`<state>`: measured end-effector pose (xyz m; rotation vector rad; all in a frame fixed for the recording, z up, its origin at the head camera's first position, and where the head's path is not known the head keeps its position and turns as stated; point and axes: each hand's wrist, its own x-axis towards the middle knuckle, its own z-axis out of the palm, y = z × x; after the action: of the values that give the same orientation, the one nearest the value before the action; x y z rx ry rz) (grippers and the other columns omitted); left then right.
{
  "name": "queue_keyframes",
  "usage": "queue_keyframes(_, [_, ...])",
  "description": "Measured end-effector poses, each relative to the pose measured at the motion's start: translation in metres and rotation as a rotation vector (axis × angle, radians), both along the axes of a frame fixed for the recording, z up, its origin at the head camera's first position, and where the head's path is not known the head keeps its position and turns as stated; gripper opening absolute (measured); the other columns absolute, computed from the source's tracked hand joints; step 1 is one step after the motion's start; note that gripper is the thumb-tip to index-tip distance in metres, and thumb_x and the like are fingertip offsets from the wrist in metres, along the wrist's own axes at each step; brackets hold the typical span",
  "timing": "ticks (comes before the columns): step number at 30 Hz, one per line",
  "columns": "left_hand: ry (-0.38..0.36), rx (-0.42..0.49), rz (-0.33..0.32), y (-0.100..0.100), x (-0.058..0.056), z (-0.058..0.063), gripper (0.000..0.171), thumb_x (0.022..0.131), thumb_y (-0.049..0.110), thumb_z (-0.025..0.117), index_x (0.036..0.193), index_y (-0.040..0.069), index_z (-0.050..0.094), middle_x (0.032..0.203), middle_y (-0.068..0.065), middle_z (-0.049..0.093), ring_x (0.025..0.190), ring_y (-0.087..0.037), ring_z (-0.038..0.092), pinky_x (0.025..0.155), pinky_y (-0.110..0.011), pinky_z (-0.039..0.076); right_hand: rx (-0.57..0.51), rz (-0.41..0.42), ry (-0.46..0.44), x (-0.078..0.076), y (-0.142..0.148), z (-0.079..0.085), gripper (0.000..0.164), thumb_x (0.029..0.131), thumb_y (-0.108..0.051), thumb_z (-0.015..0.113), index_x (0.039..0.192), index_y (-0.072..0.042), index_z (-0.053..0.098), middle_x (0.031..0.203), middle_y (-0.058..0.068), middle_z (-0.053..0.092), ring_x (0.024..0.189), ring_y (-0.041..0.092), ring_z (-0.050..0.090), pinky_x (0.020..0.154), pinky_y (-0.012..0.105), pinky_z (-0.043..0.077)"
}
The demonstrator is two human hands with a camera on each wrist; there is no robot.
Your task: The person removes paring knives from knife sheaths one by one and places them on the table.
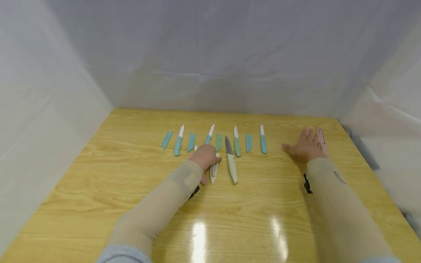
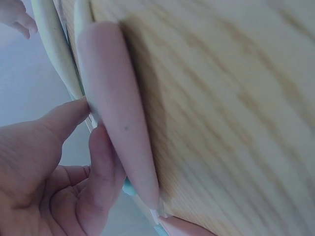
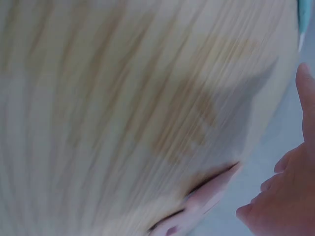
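Observation:
My left hand [image 1: 204,157] is low over the table, thumb and curled index finger closing at the upper end of a cream knife sheath [image 1: 213,175]. A pink knife handle [image 2: 115,108] lies against those fingers, and a pale blade tip shows beyond the hand. To the right lies a cream-handled knife [image 1: 231,168] with a grey blade. At the far right, my right hand [image 1: 307,146] spreads its fingers, thumb out to the left, above a pink slotted piece [image 1: 320,135]. Nothing is between the right fingers in the right wrist view.
Small knives lie in a row: a blue knife [image 1: 178,146] at left, another blue one partly behind the left hand, a green knife [image 1: 237,146] and a blue knife [image 1: 263,144]. Blue and green sheaths [image 1: 219,142] lie among them. Pale sheeting [image 1: 230,73] surrounds the wooden table [image 1: 131,175].

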<state>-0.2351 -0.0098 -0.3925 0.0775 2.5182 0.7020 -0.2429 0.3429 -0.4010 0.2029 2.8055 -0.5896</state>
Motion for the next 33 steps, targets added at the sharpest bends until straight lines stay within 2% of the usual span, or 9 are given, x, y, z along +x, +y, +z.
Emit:
queue_keyframes(5, [0.019, -0.007, -0.025, 0.001, 0.000, 0.002, 0.024, 0.097, 0.033, 0.060, 0.103, 0.010, 0.057, 0.101, -0.008, 0.058, 0.080, -0.024, 0.063, 0.049, -0.035, 0.055, -0.010, -0.004, -0.006, 0.003, 0.019, 0.003, 0.116, 0.091, -0.063, 0.049, 0.144, 0.010, -0.023, 0.145, 0.039, -0.032, 0.134, 0.058, -0.023, 0.110, 0.069, 0.000])
queue_keyframes(8, [0.022, -0.003, -0.036, 0.001, 0.001, 0.004, 0.023, 0.097, 0.033, 0.060, 0.098, 0.010, 0.058, 0.096, -0.009, 0.059, 0.076, -0.023, 0.064, 0.052, -0.034, 0.056, 0.001, 0.002, -0.045, 0.004, 0.028, 0.002, 0.114, 0.094, -0.060, 0.046, 0.141, 0.017, -0.023, 0.143, 0.042, -0.031, 0.133, 0.060, -0.022, 0.110, 0.069, 0.000])
queue_keyframes(11, [0.016, 0.003, -0.031, 0.000, 0.001, 0.005, 0.022, 0.097, 0.032, 0.060, 0.096, 0.010, 0.057, 0.093, -0.009, 0.059, 0.074, -0.023, 0.063, 0.054, -0.035, 0.056, -0.003, 0.012, -0.073, 0.003, 0.033, -0.001, 0.109, 0.096, -0.054, 0.046, 0.140, 0.018, -0.023, 0.143, 0.044, -0.028, 0.133, 0.060, -0.021, 0.111, 0.068, 0.001])
queue_keyframes(15, [-0.008, 0.016, -0.014, -0.001, -0.001, 0.003, 0.021, 0.096, 0.031, 0.060, 0.098, 0.010, 0.056, 0.094, -0.009, 0.058, 0.075, -0.023, 0.063, 0.052, -0.035, 0.056, 0.004, 0.026, -0.077, 0.001, 0.034, -0.002, 0.101, 0.099, -0.048, 0.046, 0.142, 0.018, -0.018, 0.146, 0.045, -0.015, 0.135, 0.060, -0.013, 0.111, 0.068, 0.004])
queue_keyframes(20, [-0.037, 0.030, 0.021, -0.001, -0.006, 0.001, 0.023, 0.097, 0.032, 0.060, 0.100, 0.009, 0.055, 0.095, -0.011, 0.058, 0.069, -0.026, 0.066, 0.048, -0.039, 0.056, 0.054, 0.051, -0.059, -0.005, 0.032, 0.000, 0.091, 0.100, -0.040, 0.045, 0.148, 0.006, -0.017, 0.146, 0.047, 0.004, 0.133, 0.063, 0.010, 0.109, 0.067, 0.018])
queue_keyframes(24, [-0.036, 0.028, 0.024, -0.001, -0.006, 0.001, 0.023, 0.097, 0.032, 0.060, 0.099, 0.010, 0.055, 0.093, -0.012, 0.058, 0.066, -0.027, 0.066, 0.048, -0.040, 0.056, 0.120, 0.063, -0.030, -0.012, 0.033, -0.002, 0.079, 0.101, -0.030, 0.045, 0.146, 0.017, 0.001, 0.139, 0.048, 0.023, 0.125, 0.061, 0.031, 0.106, 0.064, 0.030])
queue_keyframes(28, [-0.040, 0.034, 0.013, -0.001, -0.004, 0.001, 0.025, 0.097, 0.033, 0.060, 0.095, 0.008, 0.057, 0.089, -0.011, 0.059, 0.065, -0.026, 0.066, 0.048, -0.040, 0.056, 0.180, 0.074, 0.068, -0.016, 0.037, -0.004, 0.057, 0.095, -0.008, 0.046, 0.136, 0.027, 0.026, 0.123, 0.047, 0.043, 0.112, 0.056, 0.047, 0.100, 0.059, 0.038])
queue_keyframes(31, [-0.042, 0.033, 0.011, 0.000, -0.004, 0.000, 0.026, 0.097, 0.033, 0.060, 0.093, 0.007, 0.057, 0.086, -0.012, 0.059, 0.063, -0.027, 0.066, 0.048, -0.039, 0.056, 0.183, 0.066, 0.100, -0.015, 0.038, -0.004, 0.038, 0.087, 0.002, 0.044, 0.117, 0.024, 0.051, 0.107, 0.042, 0.056, 0.093, 0.047, 0.057, 0.089, 0.055, 0.045])
queue_keyframes(33, [-0.039, 0.028, 0.013, 0.000, -0.004, 0.000, 0.026, 0.097, 0.033, 0.060, 0.093, 0.007, 0.057, 0.086, -0.012, 0.059, 0.061, -0.028, 0.067, 0.048, -0.040, 0.056, 0.154, 0.046, 0.082, -0.013, 0.038, -0.004, 0.025, 0.087, 0.002, 0.043, 0.093, 0.018, 0.062, 0.089, 0.035, 0.062, 0.077, 0.038, 0.059, 0.078, 0.048, 0.048])
